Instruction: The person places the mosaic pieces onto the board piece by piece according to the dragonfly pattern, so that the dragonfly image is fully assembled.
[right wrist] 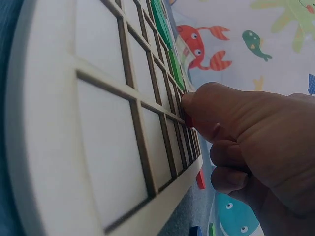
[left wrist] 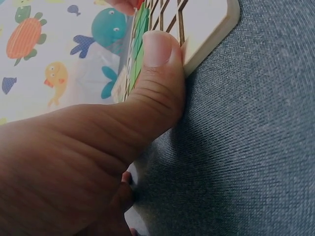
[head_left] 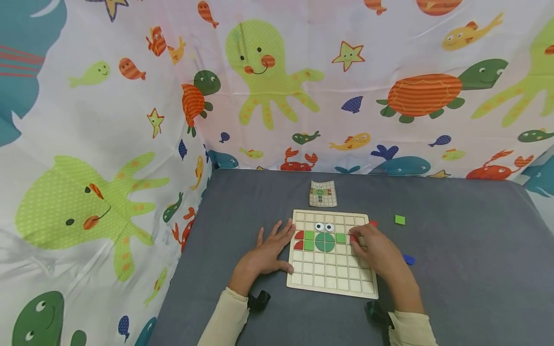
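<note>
A wooden grid board [head_left: 320, 279] lies on the grey cloth. My left hand [head_left: 266, 255] rests at its left side with fingers spread; in the left wrist view the thumb [left wrist: 160, 73] lies on the board's edge. At the right part of the grid, my right hand [head_left: 381, 252] pinches a small red piece [right wrist: 189, 119] between thumb and fingers. Part of that piece is hidden by the fingers. On the board sit a green circle made of quarter pieces [head_left: 325, 242], two eye pieces [head_left: 324, 227], green squares [head_left: 309, 240] and red curved pieces [head_left: 298, 240].
A small pattern card [head_left: 322, 194] lies behind the board. To the right are a loose green square [head_left: 400, 220] and a blue piece [head_left: 409, 259]. Another red piece [head_left: 373, 224] lies by the board's upper right corner. A sea-animal curtain [head_left: 277, 96] hangs behind and at left.
</note>
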A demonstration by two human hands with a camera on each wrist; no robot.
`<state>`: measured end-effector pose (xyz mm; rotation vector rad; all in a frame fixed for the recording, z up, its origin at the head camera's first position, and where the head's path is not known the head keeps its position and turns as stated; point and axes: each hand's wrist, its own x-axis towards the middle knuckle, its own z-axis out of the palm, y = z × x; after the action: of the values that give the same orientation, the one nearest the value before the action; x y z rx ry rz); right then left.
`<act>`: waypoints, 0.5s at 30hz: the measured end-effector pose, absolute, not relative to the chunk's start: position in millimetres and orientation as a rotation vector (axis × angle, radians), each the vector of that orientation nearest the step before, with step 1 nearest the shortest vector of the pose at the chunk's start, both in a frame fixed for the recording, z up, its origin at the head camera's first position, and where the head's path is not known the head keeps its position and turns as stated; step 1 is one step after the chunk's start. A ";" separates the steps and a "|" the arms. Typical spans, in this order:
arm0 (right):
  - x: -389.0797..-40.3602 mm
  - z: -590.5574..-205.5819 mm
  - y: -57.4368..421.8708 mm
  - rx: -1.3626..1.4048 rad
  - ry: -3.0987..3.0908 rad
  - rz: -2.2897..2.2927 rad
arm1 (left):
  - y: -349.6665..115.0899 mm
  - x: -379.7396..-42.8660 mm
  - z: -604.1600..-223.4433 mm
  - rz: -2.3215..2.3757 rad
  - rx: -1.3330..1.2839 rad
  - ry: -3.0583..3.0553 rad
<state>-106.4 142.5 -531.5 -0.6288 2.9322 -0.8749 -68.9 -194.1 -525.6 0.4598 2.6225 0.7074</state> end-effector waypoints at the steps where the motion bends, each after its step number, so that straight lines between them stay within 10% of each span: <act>1: -106.3 -531.7 142.2 -0.645 2.936 -0.879 | -193.7 -69.0 -525.4 0.708 0.459 2.621; 15: -105.2 -529.5 141.3 -0.708 2.923 -0.858 | -192.1 -69.8 -525.5 0.691 0.455 2.620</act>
<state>-105.2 141.3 -529.5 -0.7083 2.9228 -0.8580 -69.8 -192.1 -525.5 0.4549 2.6201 0.6913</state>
